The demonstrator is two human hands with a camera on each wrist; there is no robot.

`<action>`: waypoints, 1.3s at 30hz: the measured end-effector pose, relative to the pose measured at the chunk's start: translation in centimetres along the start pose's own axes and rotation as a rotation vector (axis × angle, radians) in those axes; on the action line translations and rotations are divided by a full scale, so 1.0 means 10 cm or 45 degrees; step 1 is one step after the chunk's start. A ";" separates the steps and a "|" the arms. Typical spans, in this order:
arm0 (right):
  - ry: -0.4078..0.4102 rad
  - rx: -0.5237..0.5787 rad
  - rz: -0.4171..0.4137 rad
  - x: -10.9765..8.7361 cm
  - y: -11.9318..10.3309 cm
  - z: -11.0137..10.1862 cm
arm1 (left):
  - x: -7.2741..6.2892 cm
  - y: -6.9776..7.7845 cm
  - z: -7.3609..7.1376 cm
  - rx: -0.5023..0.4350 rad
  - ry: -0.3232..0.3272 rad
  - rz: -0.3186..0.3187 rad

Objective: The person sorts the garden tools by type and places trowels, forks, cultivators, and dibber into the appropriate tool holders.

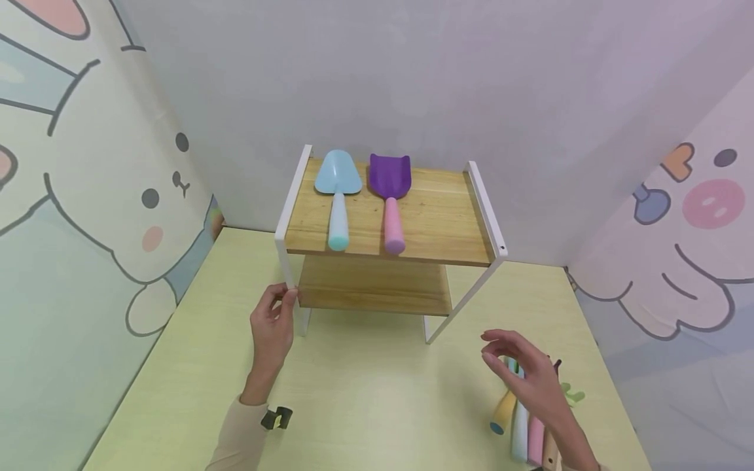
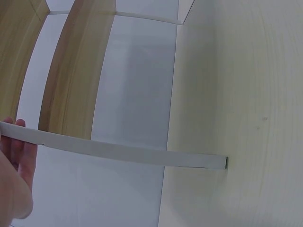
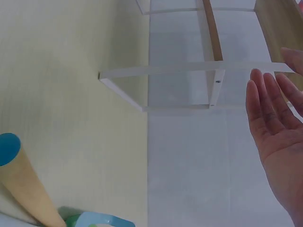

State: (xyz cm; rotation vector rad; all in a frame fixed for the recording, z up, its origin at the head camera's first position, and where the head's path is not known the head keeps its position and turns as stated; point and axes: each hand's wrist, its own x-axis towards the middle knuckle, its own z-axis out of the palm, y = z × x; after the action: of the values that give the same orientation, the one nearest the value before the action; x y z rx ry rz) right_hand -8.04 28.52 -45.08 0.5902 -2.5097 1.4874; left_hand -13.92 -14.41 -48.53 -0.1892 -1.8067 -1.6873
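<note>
A small two-tier shelf [image 1: 436, 216] with wooden boards and a white frame stands on the table. My left hand [image 1: 275, 327] grips its front left leg [image 2: 123, 150], thumb and fingers around the white bar. On the top board lie a light blue toy shovel [image 1: 338, 216] and a purple toy shovel [image 1: 391, 180] with a pink handle, side by side, handles toward me. My right hand [image 1: 524, 373] hovers in the air right of the shelf, fingers loosely bent and holding nothing. Below it is a group of tools with yellow, pale blue, pink and brown handles [image 1: 520, 432], partly hidden by that hand.
The pale yellow table [image 1: 365, 392] reaches to the walls on the left, right and back. Cartoon figures cover the side walls [image 1: 677, 261]. The shelf's lower board [image 1: 371, 288] sits under the top one. Among the tools a green forked piece [image 1: 571, 394] sticks out.
</note>
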 end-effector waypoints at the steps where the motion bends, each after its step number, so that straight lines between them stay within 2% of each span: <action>1: 0.008 -0.007 0.009 -0.03 0.02 0.00 | 0.00 0.00 0.00 -0.001 -0.003 -0.002; 12: 0.061 -0.042 0.090 -0.32 0.24 -0.03 | -0.01 0.02 0.01 -0.001 -0.013 -0.040; 22: 0.129 -0.258 0.348 -0.57 0.35 0.00 | -0.01 0.01 0.01 0.005 -0.020 -0.035; 30: 0.143 -0.261 0.530 -0.72 0.40 0.02 | -0.01 0.00 0.00 0.003 -0.011 -0.013; 35: 0.166 -0.269 0.560 -0.82 0.45 0.03 | -0.01 0.00 -0.01 0.007 -0.008 -0.007; 39: 0.197 -0.313 0.537 -0.91 0.52 0.04 | 0.00 -0.01 0.00 0.006 -0.008 0.002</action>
State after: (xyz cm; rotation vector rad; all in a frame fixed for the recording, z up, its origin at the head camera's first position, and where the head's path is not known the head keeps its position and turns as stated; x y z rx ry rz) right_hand -1.93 32.61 -52.48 -0.0977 -2.7429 1.2437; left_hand -13.93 -14.44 -48.62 -0.1942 -1.8147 -1.6833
